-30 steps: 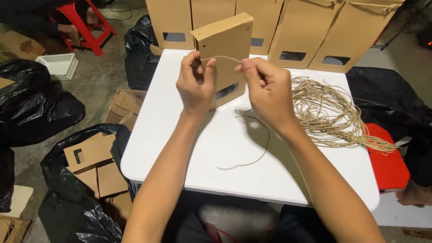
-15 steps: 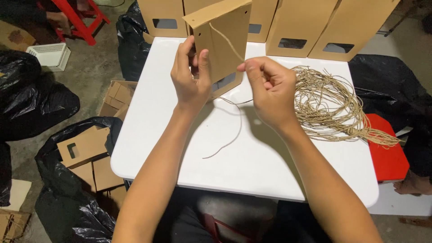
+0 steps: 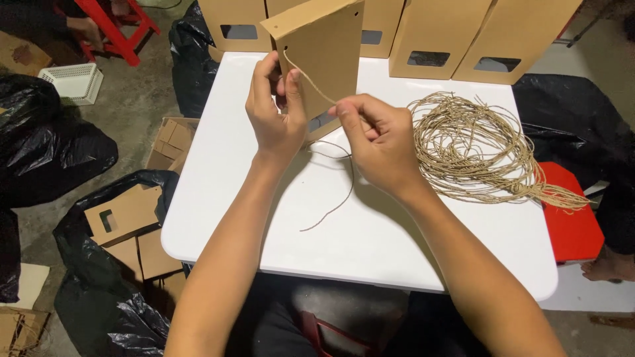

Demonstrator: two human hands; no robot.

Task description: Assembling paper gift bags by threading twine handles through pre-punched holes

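Cardboard box [image 3: 331, 53] held tilted above the white worktop [image 3: 218, 165]: our left hand [image 3: 274, 112] grips its edge, fingers curled; our right hand [image 3: 377, 142] pinches the twine strand [image 3: 309, 82] threaded through it. Twine bundle [image 3: 476, 149] lies rightward.

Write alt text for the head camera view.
Over a white table, the left hand holds up a brown cardboard box while the right hand pulls a twine strand running from a hole near the box's edge. A loose twine bundle lies to the right, with more boxes behind.
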